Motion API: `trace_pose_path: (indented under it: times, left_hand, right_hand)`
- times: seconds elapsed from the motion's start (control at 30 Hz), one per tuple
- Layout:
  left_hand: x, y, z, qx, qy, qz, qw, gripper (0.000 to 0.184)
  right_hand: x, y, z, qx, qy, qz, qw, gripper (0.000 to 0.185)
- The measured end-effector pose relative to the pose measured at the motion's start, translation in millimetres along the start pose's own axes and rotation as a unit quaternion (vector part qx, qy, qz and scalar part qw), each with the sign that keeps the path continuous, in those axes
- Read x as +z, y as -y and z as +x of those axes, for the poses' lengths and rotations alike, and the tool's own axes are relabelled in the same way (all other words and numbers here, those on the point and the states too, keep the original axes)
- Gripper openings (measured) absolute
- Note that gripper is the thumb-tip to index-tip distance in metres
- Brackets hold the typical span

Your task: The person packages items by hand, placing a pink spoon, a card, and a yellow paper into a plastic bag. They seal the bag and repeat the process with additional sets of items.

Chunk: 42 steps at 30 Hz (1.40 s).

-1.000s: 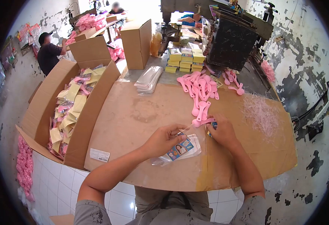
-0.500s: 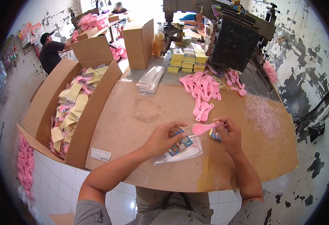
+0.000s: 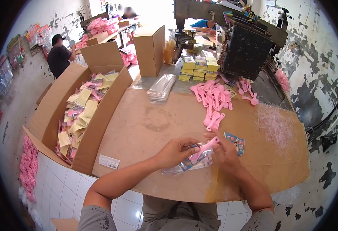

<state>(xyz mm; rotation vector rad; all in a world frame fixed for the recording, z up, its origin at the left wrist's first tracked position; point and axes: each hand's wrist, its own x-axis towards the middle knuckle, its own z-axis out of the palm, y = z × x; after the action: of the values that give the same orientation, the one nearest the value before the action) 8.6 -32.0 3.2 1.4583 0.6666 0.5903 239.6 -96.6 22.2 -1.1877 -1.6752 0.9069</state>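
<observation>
My left hand (image 3: 178,152) is closed on a clear plastic bag (image 3: 173,170) with a blue printed card (image 3: 187,163) in it. A pink spoon (image 3: 203,149) lies over the card, its bowl at the left fingertips and its handle pointing up to the right, partly in the bag. My right hand (image 3: 226,153) is beside the handle end, fingers apart. More blue cards (image 3: 236,143) lie on the cardboard just right of that hand. Beyond both hands is a heap of pink spoons (image 3: 215,96).
A large carton (image 3: 107,119) of filled bags stands at the left. Empty clear bags (image 3: 162,86), stacked yellow-edged cards (image 3: 199,67), a black machine (image 3: 246,50) and shredded pink strands (image 3: 275,125) surround the work surface. A person (image 3: 59,57) sits at the far left.
The right hand picked up a spoon from near the heap and brought it left onto the card in the bag. Its fingers have since opened. The loose cards are now uncovered.
</observation>
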Motion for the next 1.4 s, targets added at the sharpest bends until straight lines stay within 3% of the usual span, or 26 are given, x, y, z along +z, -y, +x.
trace_pose_path:
  times: [0.07, 0.17, 0.27, 0.37, 0.5, 0.57, 0.6, 0.67, 0.7, 0.8, 0.9, 0.93, 1.03, 1.23, 1.27, 1.33, 1.4]
  left_hand:
    - [-3.1, 13.1, 2.4, 0.03, 0.029, -0.022, 0.999, 0.03]
    - [-4.9, 7.4, 4.3, 0.034, 0.055, -0.064, 0.996, 0.03]
    - [-7.4, 0.4, 2.6, 0.014, 0.076, -0.099, 0.992, 0.03]
    - [-6.7, -7.7, -1.7, -0.008, 0.113, -0.105, 0.988, 0.031]
    - [-1.8, -11.2, -6.8, 0.029, 0.144, -0.139, 0.979, 0.031]
    - [6.1, -16.8, -12.6, 0.082, 0.071, -0.121, 0.987, 0.032]
    - [8.9, -18.8, -14.3, 0.109, 0.035, -0.111, 0.987, 0.032]
    - [6.4, -10.0, -10.5, 0.072, 0.074, -0.133, 0.986, 0.032]
    - [4.7, -7.0, -9.3, 0.053, 0.093, -0.142, 0.984, 0.032]
    - [9.2, 0.3, -10.1, 0.135, 0.083, 0.206, 0.966, 0.04]
    - [19.7, 15.8, -9.2, 0.382, 0.128, 0.385, 0.83, 0.048]
    - [21.9, 20.9, -12.4, 0.339, 0.163, 0.394, 0.839, 0.053]
    - [25.4, 27.1, -12.9, 0.343, 0.175, 0.417, 0.823, 0.05]
    - [28.7, 15.7, -14.3, 0.331, 0.17, 0.357, 0.857, 0.043]
    - [27.3, 10.3, -15.9, 0.255, 0.18, 0.299, 0.901, 0.041]
    - [22.9, -8.4, -20.2, 0.096, 0.195, 0.175, 0.96, 0.037]
    - [16.2, -1.1, -13.8, 0.089, 0.152, 0.057, 0.983, 0.039]
  right_hand:
    - [-0.8, 4.4, 1.0, -0.064, 0.113, -0.005, 0.992, 0.058]
    - [-2.5, 2.4, 2.4, -0.034, 0.197, 0.164, 0.966, 0.065]
    - [-9.8, -2.5, 7.6, -0.081, 0.111, 0.265, 0.954, 0.057]
    - [-11.9, 4.9, 4.8, -0.123, 0.073, 0.018, 0.99, 0.038]
    - [-14.9, 36.7, 6.0, -0.212, 0.095, -0.045, 0.972, 0.018]
    - [-21.7, 60.4, 11.2, -0.254, 0.082, -0.023, 0.963, 0.012]
    - [-24.9, 70.1, 10.1, -0.211, 0.12, -0.059, 0.968, 0.012]
    - [-29.6, 83.3, 7.2, -0.123, 0.192, -0.131, 0.965, 0.012]
    - [-26.9, 84.1, 7.7, -0.133, 0.169, -0.135, 0.967, 0.012]
    - [-16.2, 73.4, 10.2, -0.175, 0.107, -0.182, 0.962, 0.014]
    - [-10.1, 37.3, 4.3, -0.213, 0.069, -0.26, 0.939, 0.015]
    - [-8.6, 29.7, 0.8, -0.209, 0.07, -0.265, 0.939, 0.015]
    - [-8.6, 19.3, -2.6, -0.215, 0.062, -0.273, 0.935, 0.015]
    - [-20.3, 15.3, -1.3, -0.211, 0.05, -0.227, 0.949, 0.018]
    - [-22.9, 13.1, -0.7, -0.211, 0.046, -0.211, 0.954, 0.019]
    - [-27.1, 5.0, -4.6, -0.147, 0.024, -0.047, 0.988, 0.024]
    - [-31.6, 2.3, -5.9, -0.114, 0.037, 0.076, 0.99, 0.028]
